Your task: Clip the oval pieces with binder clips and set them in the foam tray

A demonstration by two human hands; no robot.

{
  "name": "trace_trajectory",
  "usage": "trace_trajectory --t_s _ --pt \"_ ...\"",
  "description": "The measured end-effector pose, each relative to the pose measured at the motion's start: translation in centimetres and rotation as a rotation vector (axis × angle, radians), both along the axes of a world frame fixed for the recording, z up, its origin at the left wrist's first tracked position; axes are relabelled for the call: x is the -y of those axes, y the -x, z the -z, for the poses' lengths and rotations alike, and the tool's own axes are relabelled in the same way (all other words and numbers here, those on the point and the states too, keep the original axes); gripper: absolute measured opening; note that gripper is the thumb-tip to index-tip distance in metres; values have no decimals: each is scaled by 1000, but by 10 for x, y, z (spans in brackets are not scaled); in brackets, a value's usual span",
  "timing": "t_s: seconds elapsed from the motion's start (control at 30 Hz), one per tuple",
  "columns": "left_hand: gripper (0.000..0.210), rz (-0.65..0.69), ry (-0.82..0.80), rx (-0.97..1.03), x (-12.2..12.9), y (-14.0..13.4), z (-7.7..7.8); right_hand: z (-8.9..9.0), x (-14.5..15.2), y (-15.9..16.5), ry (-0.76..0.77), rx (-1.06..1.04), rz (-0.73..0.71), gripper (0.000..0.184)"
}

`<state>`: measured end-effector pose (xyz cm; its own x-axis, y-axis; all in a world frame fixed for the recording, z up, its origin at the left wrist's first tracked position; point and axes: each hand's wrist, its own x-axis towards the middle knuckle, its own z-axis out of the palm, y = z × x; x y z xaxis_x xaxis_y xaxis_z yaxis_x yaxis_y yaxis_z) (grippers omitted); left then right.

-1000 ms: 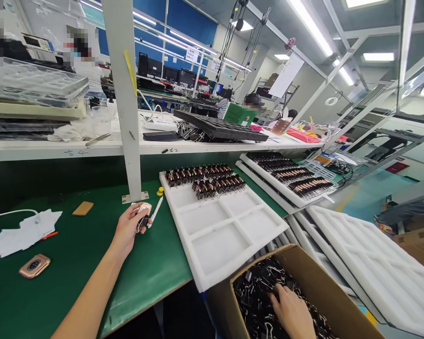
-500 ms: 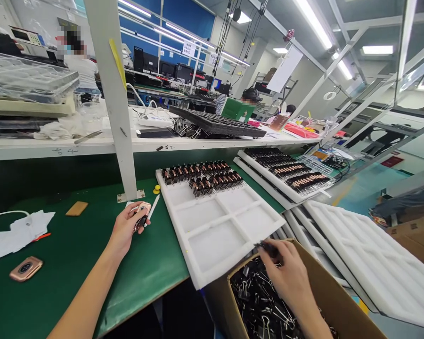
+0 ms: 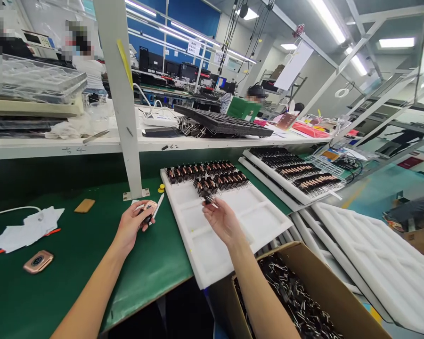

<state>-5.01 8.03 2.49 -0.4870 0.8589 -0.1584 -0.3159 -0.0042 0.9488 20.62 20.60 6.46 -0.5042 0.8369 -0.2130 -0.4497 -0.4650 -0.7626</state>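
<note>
My left hand (image 3: 132, 226) is closed around a rose-gold watch case (image 3: 149, 206) with a dark lens-like round on it; a black binder clip (image 3: 146, 217) sits at its lower side. A white pen-shaped stick (image 3: 159, 206) shows beside those fingers; whether it is held I cannot tell. Pinched in my right hand (image 3: 223, 221) is another black binder clip (image 3: 208, 197), over the white foam tray (image 3: 198, 269). Just beyond it, clipped rose-gold pieces (image 3: 229, 181) stand in rows at the tray's far end. The cardboard box (image 3: 325, 263) under my right forearm holds many loose binder clips (image 3: 293, 292).
A second rose-gold case (image 3: 38, 262) lies on the green mat (image 3: 92, 282), near white paper (image 3: 28, 230) and a tan block (image 3: 84, 205). A white post (image 3: 122, 117) rises behind my left hand. More filled trays (image 3: 293, 165) and stacked foam trays (image 3: 385, 254) stand right.
My right hand has moved up and left from above the box to over the foam tray, carrying a binder clip. My left hand keeps its hold; the view has shifted slightly.
</note>
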Motion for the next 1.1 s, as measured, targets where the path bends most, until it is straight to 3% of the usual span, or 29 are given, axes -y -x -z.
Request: trace_trajectory --t_s 0.17,0.23,0.47,0.63,0.87,1.1 --pt "52 16 -12 -27 -1 0 0 11 -2 52 -133 55 -384 33" --pt "51 18 -15 -26 -1 0 0 17 -1 61 -175 87 -458 35" --pt "48 86 19 -49 2 0 -2 37 7 59 -190 98 -411 41" --pt "48 137 83 -74 4 -2 -5 39 8 62 -231 128 -477 44" --pt "50 188 85 -86 6 -2 -5 41 10 62 -214 173 -418 47" --pt "49 252 86 -96 6 3 -6 41 16 59 -402 162 -423 56"
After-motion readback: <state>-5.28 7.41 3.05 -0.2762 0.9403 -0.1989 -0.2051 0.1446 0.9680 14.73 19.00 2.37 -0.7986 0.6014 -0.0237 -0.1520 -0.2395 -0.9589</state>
